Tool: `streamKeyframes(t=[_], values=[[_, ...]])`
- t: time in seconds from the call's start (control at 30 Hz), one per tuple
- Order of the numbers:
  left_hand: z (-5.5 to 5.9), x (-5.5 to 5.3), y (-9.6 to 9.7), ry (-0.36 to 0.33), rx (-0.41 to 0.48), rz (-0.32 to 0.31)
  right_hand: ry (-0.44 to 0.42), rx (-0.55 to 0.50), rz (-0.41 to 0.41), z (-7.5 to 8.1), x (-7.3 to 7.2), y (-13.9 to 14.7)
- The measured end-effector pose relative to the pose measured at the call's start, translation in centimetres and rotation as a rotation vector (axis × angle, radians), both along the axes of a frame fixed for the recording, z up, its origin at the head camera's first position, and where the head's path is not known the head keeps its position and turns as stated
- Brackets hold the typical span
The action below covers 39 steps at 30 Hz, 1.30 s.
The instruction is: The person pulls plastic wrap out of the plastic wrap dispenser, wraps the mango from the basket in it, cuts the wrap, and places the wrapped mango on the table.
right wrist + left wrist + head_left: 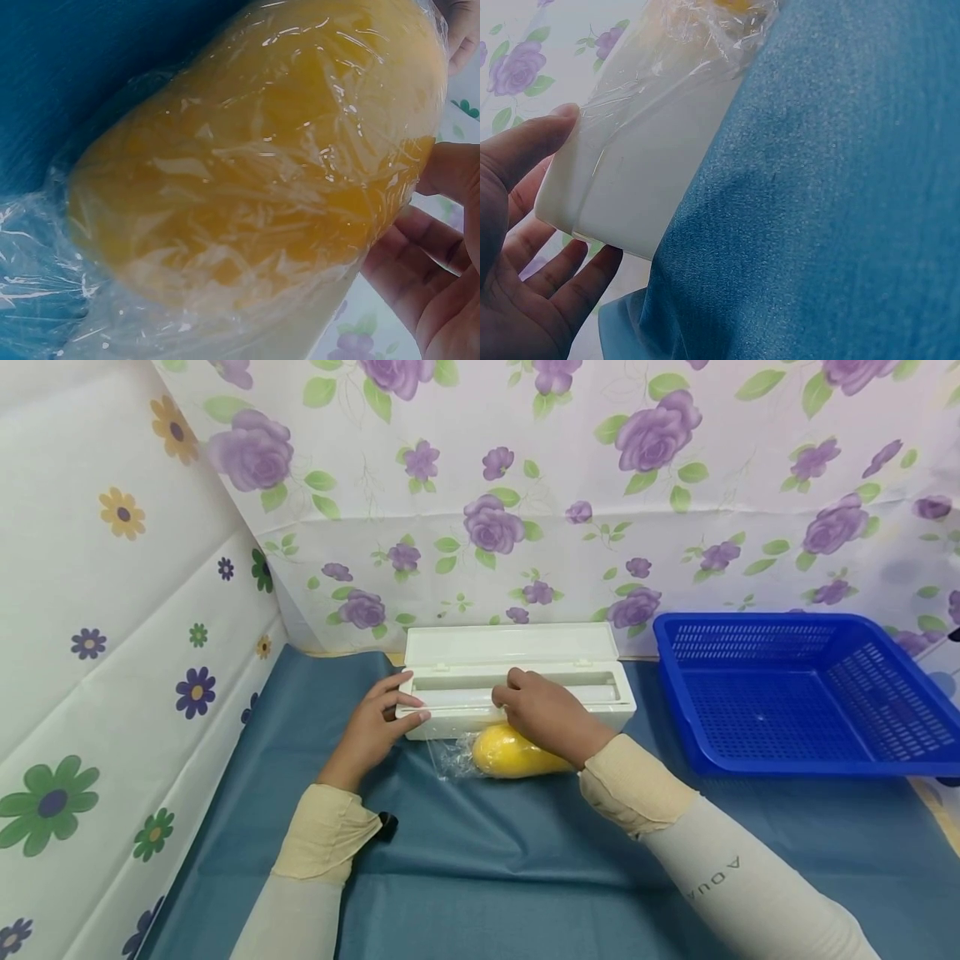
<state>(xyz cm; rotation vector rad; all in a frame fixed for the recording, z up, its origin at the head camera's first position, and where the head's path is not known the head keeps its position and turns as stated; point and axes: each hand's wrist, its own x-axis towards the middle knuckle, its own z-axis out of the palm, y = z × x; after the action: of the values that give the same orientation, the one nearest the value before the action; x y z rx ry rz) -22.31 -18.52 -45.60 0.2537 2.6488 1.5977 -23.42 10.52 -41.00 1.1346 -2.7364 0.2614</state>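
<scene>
A white cling film dispenser box (517,724) lies with its lid raised and a film roll (453,697) inside. At its left end my left hand (369,731) holds on, thumb on the front and fingers round the end, as the left wrist view also shows. My right hand (551,710) has curled fingers at the front rim, gripping there; what lies between the fingertips is hidden. Just in front of the box is a smooth, elongated yellow fruit (506,752), mango-like, wrapped in clear cling film (37,277). Film stretches from it across the box front (630,94).
A blue perforated plastic basket (693,727) stands to the right of the box. Dark blue cloth (480,902) with creases covers the table. Flower-printed sheets (480,468) rise behind and on the left.
</scene>
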Motion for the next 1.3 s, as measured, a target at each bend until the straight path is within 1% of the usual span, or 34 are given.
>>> streamKeyframes(t=[0.27, 0.57, 0.9, 1.13, 1.3], values=[[-0.02, -0.05, -0.09, 0.003, -0.001, -0.001, 0.015, 0.019, -0.023, 0.02, 0.05, 0.25], [-0.16, -0.03, -0.23, 0.007, 0.002, 0.002, 0.037, 0.046, -0.024, -0.24, 0.00, 0.30], [0.16, 0.11, -0.06, 0.001, -0.009, 0.002, 0.039, 0.032, -0.041, -0.22, 0.11, 0.60], [0.14, 0.13, -0.04, -0.003, -0.001, -0.002, 0.019, 0.021, -0.042, -0.26, 0.09, 0.79], [0.10, 0.14, -0.08, 0.003, 0.009, -0.004, 0.004, 0.020, -0.058, -0.25, 0.07, 0.93]])
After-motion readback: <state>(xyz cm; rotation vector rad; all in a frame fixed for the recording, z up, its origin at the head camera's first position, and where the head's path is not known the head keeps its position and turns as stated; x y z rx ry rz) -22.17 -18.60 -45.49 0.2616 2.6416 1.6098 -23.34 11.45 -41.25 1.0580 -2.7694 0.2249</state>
